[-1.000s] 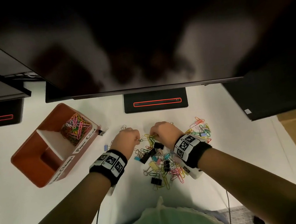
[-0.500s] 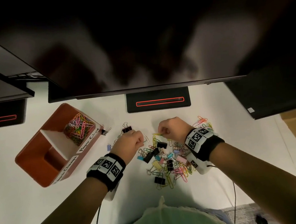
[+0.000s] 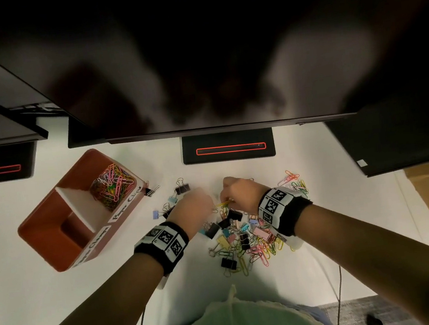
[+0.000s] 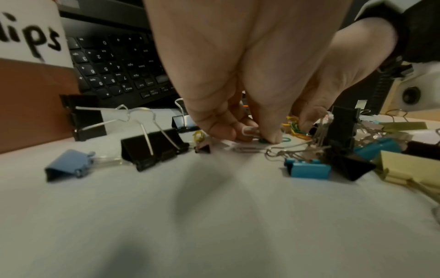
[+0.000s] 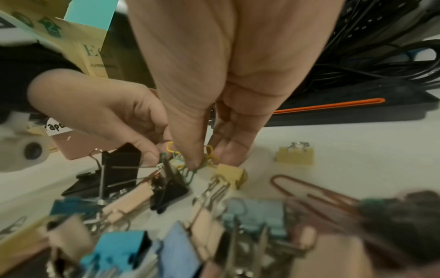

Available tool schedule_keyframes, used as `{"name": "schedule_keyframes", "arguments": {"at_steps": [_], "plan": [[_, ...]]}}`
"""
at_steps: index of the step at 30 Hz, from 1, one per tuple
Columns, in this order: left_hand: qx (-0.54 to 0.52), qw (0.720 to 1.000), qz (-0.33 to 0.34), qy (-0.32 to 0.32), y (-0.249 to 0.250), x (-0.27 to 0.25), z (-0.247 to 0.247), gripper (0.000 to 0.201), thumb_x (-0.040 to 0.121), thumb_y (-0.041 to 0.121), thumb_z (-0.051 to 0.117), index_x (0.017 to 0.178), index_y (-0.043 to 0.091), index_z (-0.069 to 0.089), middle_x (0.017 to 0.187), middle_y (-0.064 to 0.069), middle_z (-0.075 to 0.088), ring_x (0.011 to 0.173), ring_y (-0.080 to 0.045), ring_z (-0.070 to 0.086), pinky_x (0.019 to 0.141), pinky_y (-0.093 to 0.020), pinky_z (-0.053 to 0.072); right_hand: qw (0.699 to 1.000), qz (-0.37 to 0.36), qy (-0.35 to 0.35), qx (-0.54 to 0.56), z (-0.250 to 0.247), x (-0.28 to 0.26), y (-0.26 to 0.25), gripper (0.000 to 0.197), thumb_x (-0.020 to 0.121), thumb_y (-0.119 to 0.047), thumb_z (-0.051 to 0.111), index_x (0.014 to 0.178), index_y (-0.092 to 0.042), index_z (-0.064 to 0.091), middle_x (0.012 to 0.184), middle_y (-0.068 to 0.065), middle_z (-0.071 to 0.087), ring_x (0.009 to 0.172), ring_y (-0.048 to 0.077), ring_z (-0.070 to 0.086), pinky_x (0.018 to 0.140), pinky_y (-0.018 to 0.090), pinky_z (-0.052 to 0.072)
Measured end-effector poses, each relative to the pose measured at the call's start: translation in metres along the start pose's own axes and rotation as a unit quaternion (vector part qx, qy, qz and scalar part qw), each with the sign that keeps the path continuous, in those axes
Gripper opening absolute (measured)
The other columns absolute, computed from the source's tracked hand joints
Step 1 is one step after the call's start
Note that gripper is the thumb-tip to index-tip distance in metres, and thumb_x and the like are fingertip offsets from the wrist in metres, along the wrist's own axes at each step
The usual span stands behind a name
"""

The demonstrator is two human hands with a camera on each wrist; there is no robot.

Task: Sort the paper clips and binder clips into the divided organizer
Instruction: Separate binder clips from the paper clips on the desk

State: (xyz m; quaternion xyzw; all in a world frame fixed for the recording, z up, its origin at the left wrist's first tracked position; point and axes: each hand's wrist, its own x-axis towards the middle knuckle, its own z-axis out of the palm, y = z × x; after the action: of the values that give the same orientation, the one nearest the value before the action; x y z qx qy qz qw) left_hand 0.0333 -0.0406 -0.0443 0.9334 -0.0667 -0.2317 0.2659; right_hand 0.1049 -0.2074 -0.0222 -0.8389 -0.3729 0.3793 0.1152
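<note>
An orange divided organizer (image 3: 45, 241) stands at the left; its far compartment holds coloured paper clips (image 3: 112, 185), and the near one looks bare. A mixed pile of binder clips and paper clips (image 3: 244, 238) lies at mid-table. Both hands work at its far edge, close together. My left hand (image 3: 208, 205) pinches small paper clips (image 4: 250, 131) against the table. My right hand (image 3: 227, 201) pinches a tangle of yellow and green paper clips (image 5: 207, 156) just above a black binder clip (image 5: 169, 188).
Loose binder clips, black (image 3: 182, 189) and blue (image 3: 156, 214), lie left of my left hand. More paper clips (image 3: 295, 183) lie at the right. A monitor (image 3: 198, 59) overhangs the table, its base (image 3: 227, 148) just beyond the hands. A keyboard (image 4: 114, 65) lies behind.
Both hands stayed at the far edge of the pile and drew closer together. The right hand now holds yellow clips lifted slightly off the pile.
</note>
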Motion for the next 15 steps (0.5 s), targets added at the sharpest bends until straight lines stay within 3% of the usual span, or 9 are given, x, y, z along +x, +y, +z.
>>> {"name": "schedule_keyframes", "arguments": {"at_steps": [5, 9, 13, 15], "plan": [[0.042, 0.999, 0.015, 0.016, -0.005, 0.000, 0.004, 0.013, 0.090, 0.013, 0.052, 0.097, 0.006, 0.060, 0.097, -0.011, 0.057, 0.090, -0.027, 0.055, 0.080, -0.038, 0.047, 0.999, 0.037, 0.020, 0.027, 0.001, 0.001, 0.003, 0.024, 0.086, -0.006, 0.052, 0.107, -0.011, 0.063, 0.113, 0.009, 0.059, 0.103, 0.027, 0.056, 0.088, 0.035, 0.047], [0.016, 0.999, 0.032, 0.002, -0.003, -0.005, 0.003, 0.010, 0.089, 0.011, 0.052, 0.097, 0.007, 0.057, 0.092, -0.009, 0.058, 0.087, -0.024, 0.053, 0.075, -0.032, 0.044, 0.996, 0.067, 0.026, 0.046, -0.002, -0.001, 0.009, 0.022, 0.085, -0.010, 0.057, 0.106, -0.012, 0.064, 0.111, 0.008, 0.064, 0.102, 0.025, 0.057, 0.088, 0.033, 0.049], [-0.020, 0.997, 0.070, -0.038, -0.001, -0.012, 0.005, 0.026, 0.088, 0.009, 0.052, 0.112, 0.016, 0.053, 0.087, 0.003, 0.050, 0.081, -0.013, 0.047, 0.077, -0.033, 0.048, 0.993, 0.092, 0.037, 0.070, -0.012, -0.005, 0.017, 0.021, 0.084, -0.013, 0.061, 0.103, -0.009, 0.067, 0.108, 0.008, 0.066, 0.099, 0.023, 0.058, 0.083, 0.028, 0.044], [-0.014, 0.994, 0.079, -0.072, 0.003, -0.010, 0.006, 0.036, 0.089, 0.011, 0.052, 0.123, 0.020, 0.050, 0.091, 0.002, 0.051, 0.084, -0.011, 0.045, 0.080, -0.030, 0.046, 0.990, 0.099, 0.053, 0.080, -0.016, -0.009, 0.021, 0.020, 0.084, -0.013, 0.062, 0.102, -0.009, 0.068, 0.106, 0.008, 0.067, 0.097, 0.022, 0.058, 0.078, 0.024, 0.041]]}}
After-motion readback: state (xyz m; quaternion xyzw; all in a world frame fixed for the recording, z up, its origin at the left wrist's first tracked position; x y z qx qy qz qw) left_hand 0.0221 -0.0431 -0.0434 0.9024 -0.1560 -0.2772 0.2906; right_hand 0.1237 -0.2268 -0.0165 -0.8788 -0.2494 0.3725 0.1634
